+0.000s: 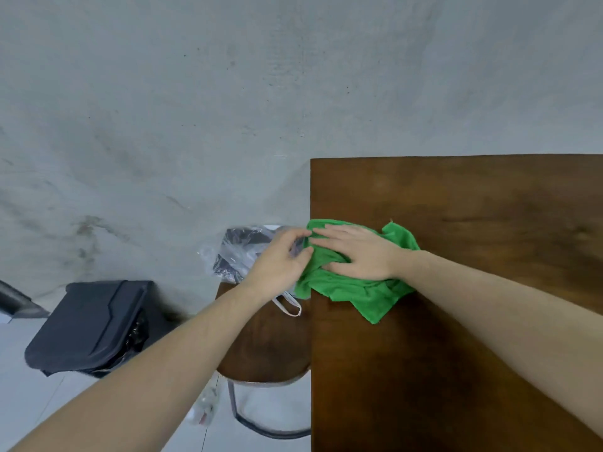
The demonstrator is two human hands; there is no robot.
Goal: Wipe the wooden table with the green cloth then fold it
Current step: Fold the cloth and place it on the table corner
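Currently wiping: right hand [355, 252] flat, fingers straight, pressing green cloth [355, 290] at bench [456, 370] 9 o'clock edge. Left hand [280, 261] grip pinches cloth edge. Next likely: spread, fold.

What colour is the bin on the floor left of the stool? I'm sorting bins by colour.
Black: the bin shows plainly in the head view.

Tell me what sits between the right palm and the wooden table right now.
In the head view, only the green cloth: the right hand presses flat on it, bunched at the wooden table left edge, where the left hand pinches its overhanging edge.
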